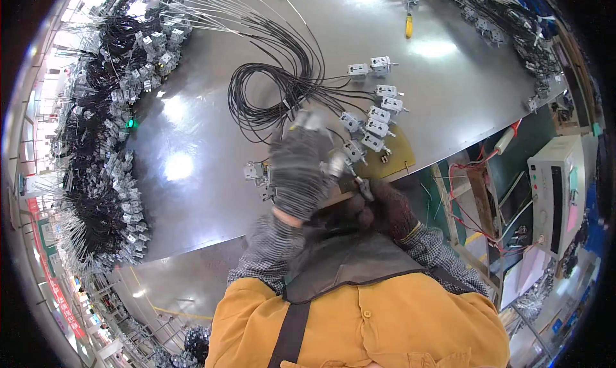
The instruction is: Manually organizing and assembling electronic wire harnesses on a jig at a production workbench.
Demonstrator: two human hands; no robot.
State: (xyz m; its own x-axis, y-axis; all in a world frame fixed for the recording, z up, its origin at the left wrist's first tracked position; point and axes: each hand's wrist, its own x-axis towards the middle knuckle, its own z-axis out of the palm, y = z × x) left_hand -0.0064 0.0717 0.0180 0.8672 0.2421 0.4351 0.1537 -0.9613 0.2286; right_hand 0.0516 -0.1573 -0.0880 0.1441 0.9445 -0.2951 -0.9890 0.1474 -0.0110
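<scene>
My left hand (298, 166), in a grey striped glove, reaches over the near edge of the table beside a coil of black cables (256, 102). Motion smears its fingers, so I cannot tell whether they grip anything. My right hand (390, 211), in a dark brown glove, is closed at the table's edge around a short metal-ended piece (366, 189); its kind is unclear. Just beyond it sits a silver cable-end unit (353, 151). Several more silver units (378, 114) lie in a staggered group to the right of the coil. Another silver unit (254, 170) lies left of my left hand.
Piled black cables with silver ends (96, 137) line the table's left side; another pile (497, 28) lies at the far right. A yellow-handled tool (409, 26) rests on the metal table (205, 195). Right of the table stand a white instrument box (555, 195) and red wires (459, 169).
</scene>
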